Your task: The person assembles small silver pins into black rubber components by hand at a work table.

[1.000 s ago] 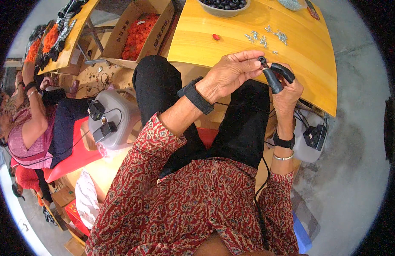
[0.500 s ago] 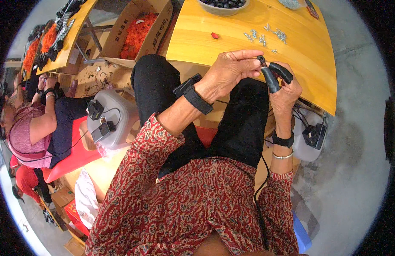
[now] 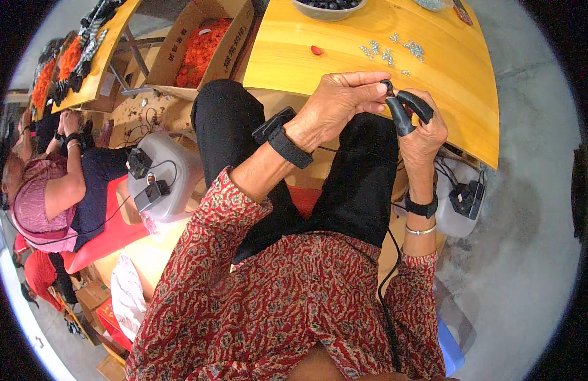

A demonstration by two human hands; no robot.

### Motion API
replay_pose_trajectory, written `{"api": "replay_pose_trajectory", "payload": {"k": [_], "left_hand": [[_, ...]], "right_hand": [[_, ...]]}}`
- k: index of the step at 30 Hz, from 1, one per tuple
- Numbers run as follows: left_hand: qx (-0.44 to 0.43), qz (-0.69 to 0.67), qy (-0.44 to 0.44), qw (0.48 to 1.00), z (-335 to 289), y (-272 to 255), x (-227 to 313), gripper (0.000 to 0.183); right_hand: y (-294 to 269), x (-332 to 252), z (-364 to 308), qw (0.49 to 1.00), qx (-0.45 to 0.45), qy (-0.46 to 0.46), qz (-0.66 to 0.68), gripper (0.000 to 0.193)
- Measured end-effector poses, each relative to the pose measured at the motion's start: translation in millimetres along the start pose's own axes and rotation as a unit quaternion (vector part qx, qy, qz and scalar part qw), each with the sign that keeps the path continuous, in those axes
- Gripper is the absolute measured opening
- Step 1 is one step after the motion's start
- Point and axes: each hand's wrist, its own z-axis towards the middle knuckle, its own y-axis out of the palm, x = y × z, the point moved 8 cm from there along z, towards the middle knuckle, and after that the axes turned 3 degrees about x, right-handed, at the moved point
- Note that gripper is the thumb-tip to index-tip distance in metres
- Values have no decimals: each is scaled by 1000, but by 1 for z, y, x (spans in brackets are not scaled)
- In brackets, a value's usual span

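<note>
Left hand (image 3: 332, 108) pinches a small, dark, rounded piece with a hole (image 3: 387, 83) between thumb and index finger, other fingers loosely bent. Right hand (image 3: 423, 136) is wrapped around a hand tool with two curved black handles (image 3: 402, 117), probably pliers; handles spread in a V.

Key relation: the dark piece sits up and left of the right hand, right at the tool's head. Tool's long axis slants from the right palm up-left toward the left fingertips. Left hand is nearer the piece, holding it directly; right reaches it only via the tool. Head is tiny here, so can't tell if it touches or grips the piece.

Both hands are at the near edge of the yellow wooden table (image 3: 287, 70). Scattered small silvery bits (image 3: 413, 51) lie beyond the fingertips, well apart.
</note>
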Motion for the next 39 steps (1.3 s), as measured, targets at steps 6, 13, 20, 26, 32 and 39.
{"api": "replay_pose_trajectory", "payload": {"k": [6, 13, 20, 26, 32, 39], "left_hand": [[21, 57, 34, 998, -3, -1, 3, 28], [46, 174, 70, 981, -9, 2, 12, 26], [37, 165, 82, 982, -8, 3, 11, 26], [30, 147, 64, 987, -10, 1, 12, 25], [-2, 193, 54, 980, -11, 4, 10, 22], [-69, 249, 61, 964, -9, 11, 14, 20]], "right_hand": [[3, 1, -2, 1000, -6, 11, 5, 15], [5, 8, -4, 999, -11, 30, 43, 15], [5, 7, -2, 999, -11, 19, 39, 26], [10, 5, -1, 996, -48, 12, 80, 38], [12, 12, 0, 991, -84, 19, 102, 47], [15, 14, -4, 986, -120, 41, 108, 47]]}}
